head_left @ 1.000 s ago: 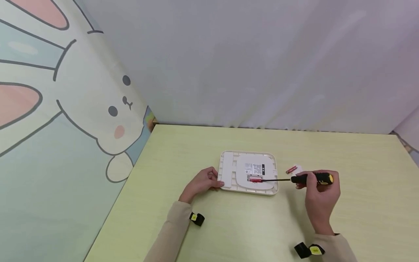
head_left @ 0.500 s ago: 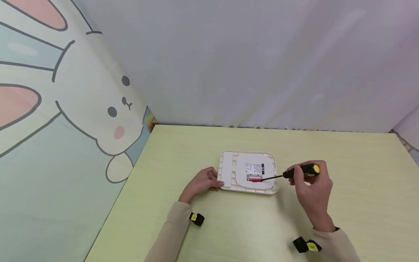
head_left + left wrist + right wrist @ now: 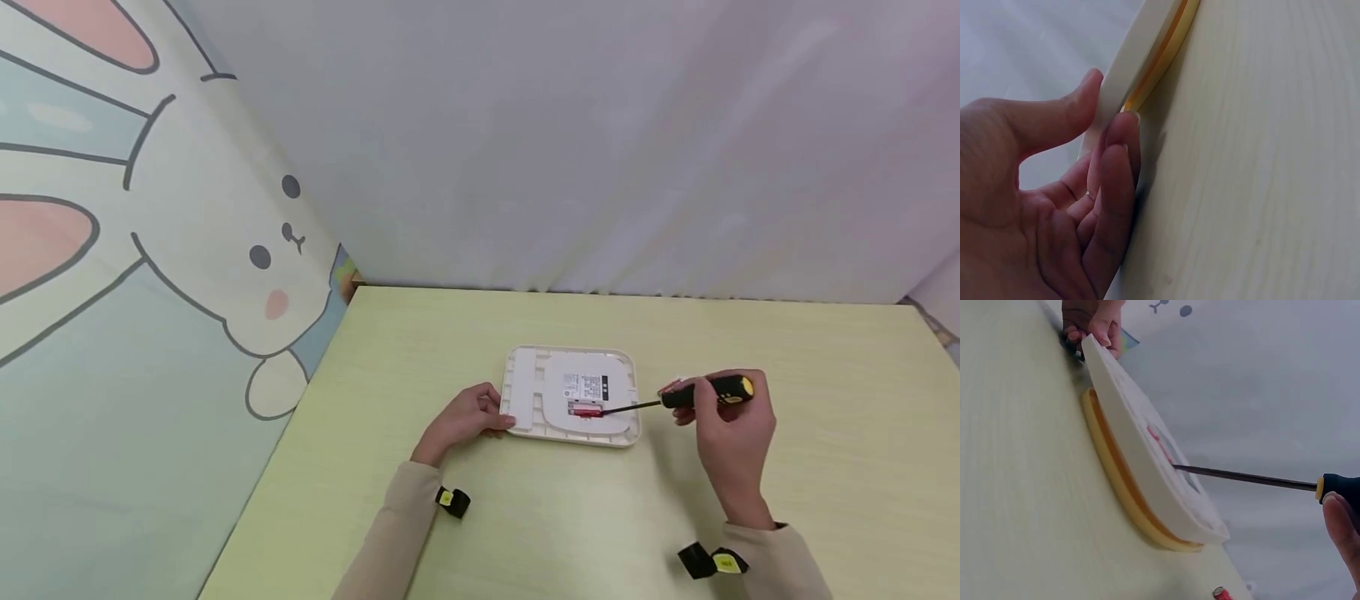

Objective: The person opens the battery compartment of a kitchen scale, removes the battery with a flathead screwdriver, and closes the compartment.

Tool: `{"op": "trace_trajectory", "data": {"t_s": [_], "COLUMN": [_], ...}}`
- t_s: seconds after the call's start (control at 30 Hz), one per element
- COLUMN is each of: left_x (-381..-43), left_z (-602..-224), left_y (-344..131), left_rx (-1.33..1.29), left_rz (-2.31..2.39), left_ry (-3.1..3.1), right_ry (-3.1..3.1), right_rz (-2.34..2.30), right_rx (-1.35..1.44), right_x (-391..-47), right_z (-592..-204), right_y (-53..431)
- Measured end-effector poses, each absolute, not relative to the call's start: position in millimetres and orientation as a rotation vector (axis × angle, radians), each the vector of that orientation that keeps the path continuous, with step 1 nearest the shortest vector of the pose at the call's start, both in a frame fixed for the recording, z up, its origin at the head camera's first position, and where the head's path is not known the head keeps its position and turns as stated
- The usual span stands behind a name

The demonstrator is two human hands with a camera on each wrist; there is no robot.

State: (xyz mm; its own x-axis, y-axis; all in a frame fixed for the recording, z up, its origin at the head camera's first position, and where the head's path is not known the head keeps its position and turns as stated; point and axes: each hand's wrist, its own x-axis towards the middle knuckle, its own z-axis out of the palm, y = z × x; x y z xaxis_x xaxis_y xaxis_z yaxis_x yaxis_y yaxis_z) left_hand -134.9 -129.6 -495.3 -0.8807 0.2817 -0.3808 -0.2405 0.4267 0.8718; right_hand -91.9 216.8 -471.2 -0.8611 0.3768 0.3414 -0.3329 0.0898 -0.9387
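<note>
A white flat device [image 3: 525, 383] with rounded corners lies with its label and battery slot facing up. Inside the slot is a red battery [image 3: 583, 410]. My left hand [image 3: 467, 417] pinches the device's left edge; in the left wrist view the thumb is on one face and fingertips are on the other. My right hand [image 3: 738, 450] grips the black and yellow handle of a screwdriver [image 3: 633, 407]. Its long thin shaft slants down to the battery's right end, and the right wrist view shows the tip [image 3: 1175, 466] right at the slot.
Another red battery [image 3: 1222, 594] lies on the table just right of the device, partly hidden behind the right hand in the head view. A yellow layer [image 3: 1116, 478] runs under the device's white body. The pale wooden table [image 3: 420, 333] meets a grey curtain [image 3: 600, 167] behind.
My right hand first moved left and up, tilting the screwdriver more steeply, then shifted slightly back right. The tip stays at the battery's right end. My left hand keeps its place.
</note>
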Motion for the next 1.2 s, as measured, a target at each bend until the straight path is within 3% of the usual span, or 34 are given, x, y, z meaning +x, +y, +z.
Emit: {"op": "trace_trajectory", "data": {"t_s": [0.4,1.2], "left_x": [-134.3,-136.0], "left_z": [-493.9,-494.8], "left_y": [-130.7,-129.0], "left_rx": [0.019,-0.004], "left_rz": [1.473,1.444], "left_ry": [2.205,2.217], "right_ry": [-1.486,-1.451], "right_rz": [2.135,2.202], "right_rx": [-0.055,-0.03], "right_x": [-91.1,-93.9], "right_z": [-501.5,-508.1], "right_y": [224.8,223.7]}}
